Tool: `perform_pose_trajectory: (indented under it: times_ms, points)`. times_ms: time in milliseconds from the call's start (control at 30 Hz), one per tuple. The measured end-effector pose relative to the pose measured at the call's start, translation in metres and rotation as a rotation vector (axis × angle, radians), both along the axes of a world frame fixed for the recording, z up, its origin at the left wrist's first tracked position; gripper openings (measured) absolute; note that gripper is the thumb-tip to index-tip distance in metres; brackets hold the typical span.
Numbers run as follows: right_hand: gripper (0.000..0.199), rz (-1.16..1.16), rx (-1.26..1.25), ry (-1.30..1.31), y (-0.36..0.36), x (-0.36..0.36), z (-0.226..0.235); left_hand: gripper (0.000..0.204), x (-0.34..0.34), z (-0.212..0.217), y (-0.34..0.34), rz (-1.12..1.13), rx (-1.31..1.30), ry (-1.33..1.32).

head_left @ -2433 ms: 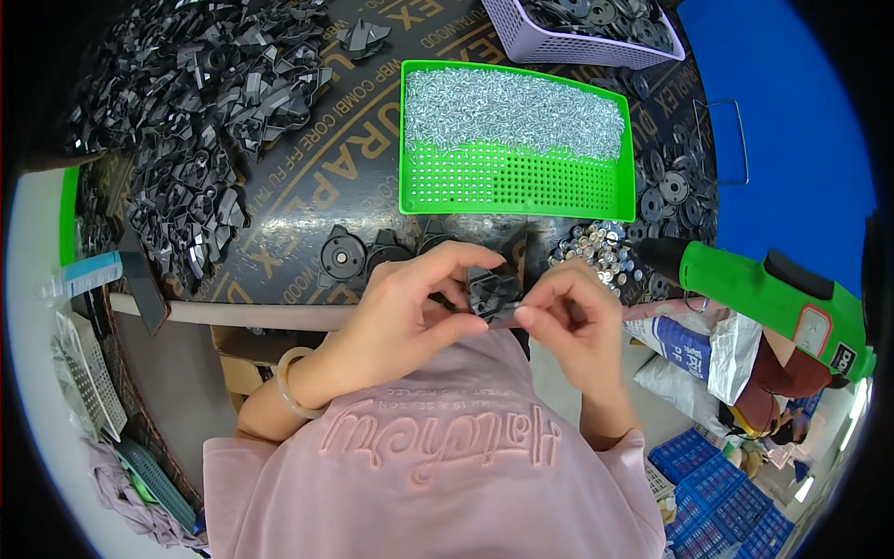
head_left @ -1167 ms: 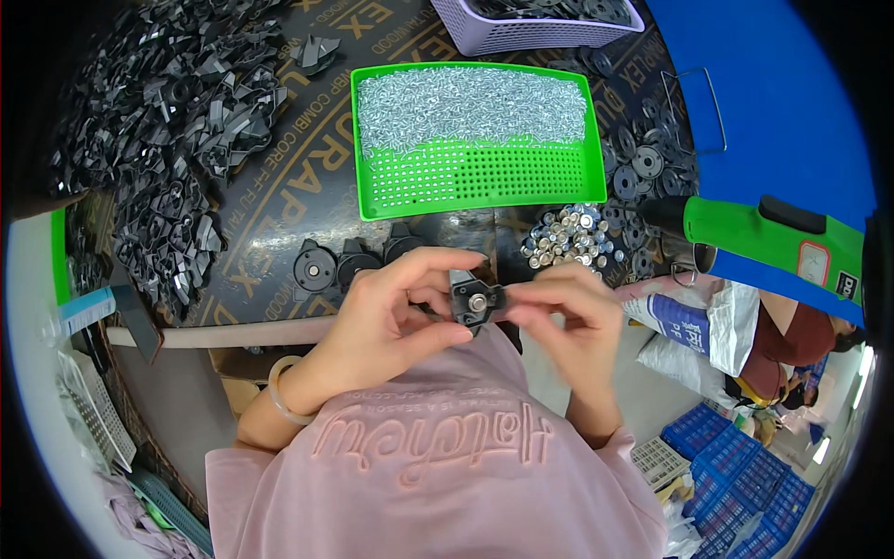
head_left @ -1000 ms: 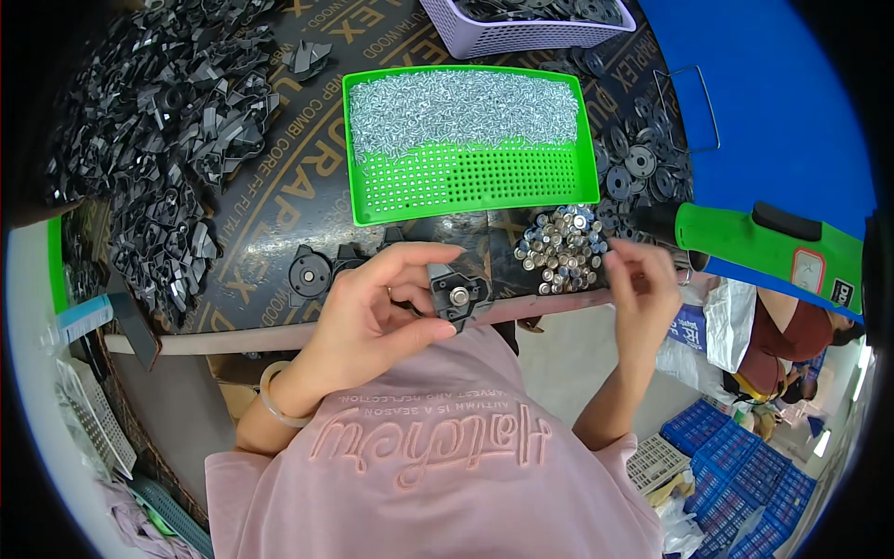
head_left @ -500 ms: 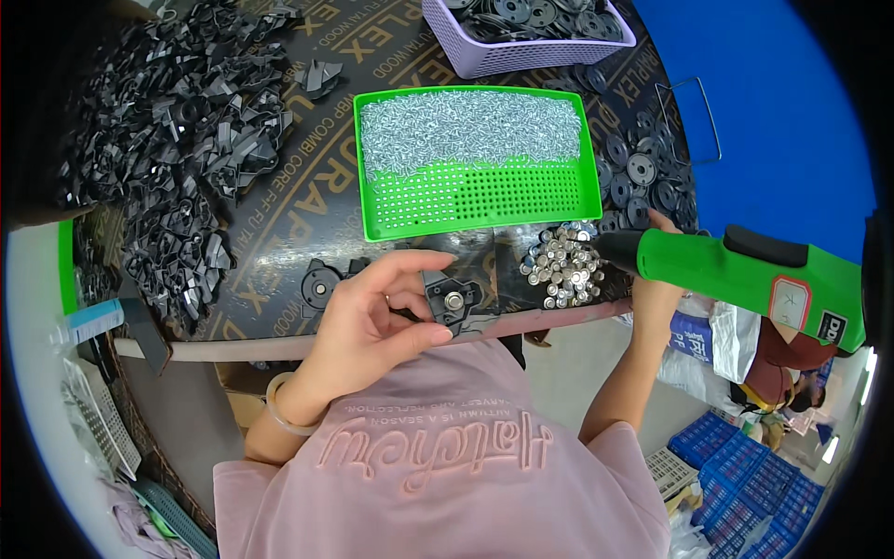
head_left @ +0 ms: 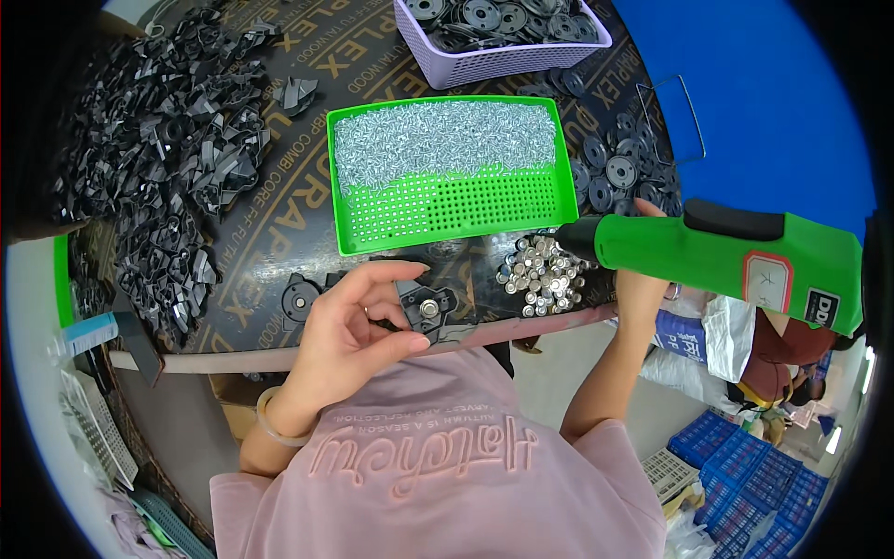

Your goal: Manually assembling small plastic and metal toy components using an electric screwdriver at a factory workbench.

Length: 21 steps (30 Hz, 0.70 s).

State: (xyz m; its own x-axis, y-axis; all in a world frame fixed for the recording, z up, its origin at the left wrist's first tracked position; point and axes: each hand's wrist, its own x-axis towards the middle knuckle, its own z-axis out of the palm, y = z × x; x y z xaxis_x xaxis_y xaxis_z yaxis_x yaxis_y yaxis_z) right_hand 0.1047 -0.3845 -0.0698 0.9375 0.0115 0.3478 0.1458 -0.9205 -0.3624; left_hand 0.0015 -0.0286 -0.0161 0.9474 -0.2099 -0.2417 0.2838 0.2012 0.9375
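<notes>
At the table's front edge my left hand is closed, thumb and fingers around a black plastic part with a round metal piece set in it. Another black plastic part lies just left of that hand. My right hand is mostly hidden behind a green electric screwdriver; only a fingertip shows above the tool, near the black discs. Whether it touches the tool or a disc cannot be made out. The driver's dark nose points left, above a pile of small metal caps.
A green perforated tray of small silver screws stands mid-table. Behind it is a lilac basket of black discs. Black angular plastic parts are heaped at the left. A blue surface with a wire handle borders the right.
The whole view has shifted slightly. Against the table, the screwdriver appears a little farther left, its nose nearer the tray's corner. My left hand keeps its hold on the black plastic part.
</notes>
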Motion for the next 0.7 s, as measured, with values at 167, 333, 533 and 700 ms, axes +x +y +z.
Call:
perform_pose_trajectory:
  times_ms: [167,333,533,700]
  points:
    - [0.037,-0.102,0.933,0.377,0.011,-0.036,0.048,0.062,0.003,-0.001,-0.003,0.0,-0.008,0.018]
    - [0.058,0.376,1.941,0.61,0.014,-0.057,0.036,0.063,0.009,-0.001,-0.01,-0.047,-0.064,0.023]
    - [0.057,0.431,2.217,0.711,0.051,-0.068,0.027,0.063,0.009,-0.005,-0.01,-0.045,-0.099,0.04]
    - [0.058,0.425,1.786,0.705,0.079,-0.065,0.029,0.062,0.006,-0.003,-0.005,0.001,-0.184,0.122]
